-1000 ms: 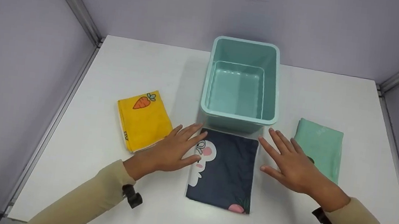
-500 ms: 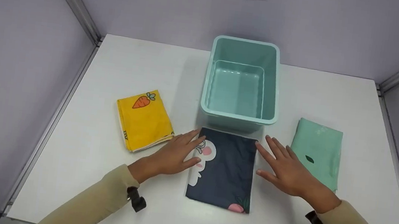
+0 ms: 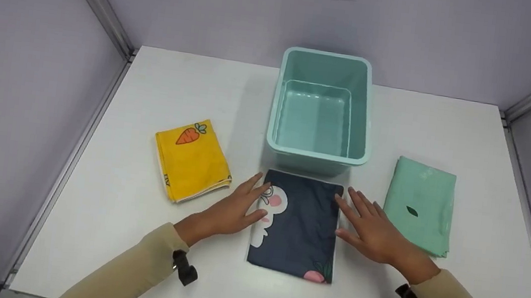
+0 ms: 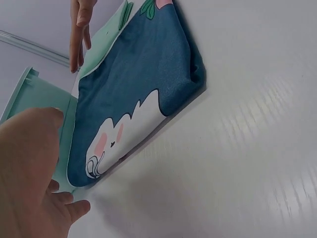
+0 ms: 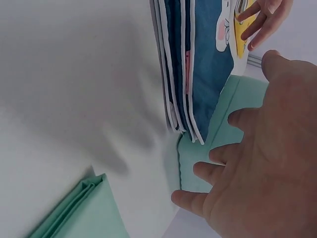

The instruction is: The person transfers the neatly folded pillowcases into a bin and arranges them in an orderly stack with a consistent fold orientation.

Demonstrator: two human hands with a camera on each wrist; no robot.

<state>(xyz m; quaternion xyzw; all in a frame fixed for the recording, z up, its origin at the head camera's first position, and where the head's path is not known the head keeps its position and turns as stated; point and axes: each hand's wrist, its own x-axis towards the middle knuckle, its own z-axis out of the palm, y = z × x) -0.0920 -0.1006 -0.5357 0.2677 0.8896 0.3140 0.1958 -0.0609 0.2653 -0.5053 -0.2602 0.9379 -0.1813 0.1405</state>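
A navy folded cloth [image 3: 306, 228] with a white rabbit and a pink radish-like print lies flat in front of the tub. My left hand [image 3: 233, 213] hovers at its left edge, fingers extended and apart, holding nothing. Along the opposite edge is my right hand [image 3: 376, 234], its fingers spread likewise and nothing in its grasp. Layered, white-trimmed folds of the navy cloth [image 5: 208, 74] show in the right wrist view, apart from the palm. From the left wrist view, the left thumb and fingers [image 4: 42, 144] appear above the table, beside the cloth's rabbit end.
A pale teal tub [image 3: 316, 155] stands behind the navy cloth, nothing visible inside. To the left lies a yellow folded cloth [image 3: 193, 166] with a carrot print; to the right, a mint green folded cloth [image 3: 422, 202]. Walls enclose the white table [image 3: 133, 259] behind and at both sides.
Both hands have drifted slightly toward the front and inward, the right one moving farther left, uncovering more of the green cloth. The cloths and tub look unmoved.
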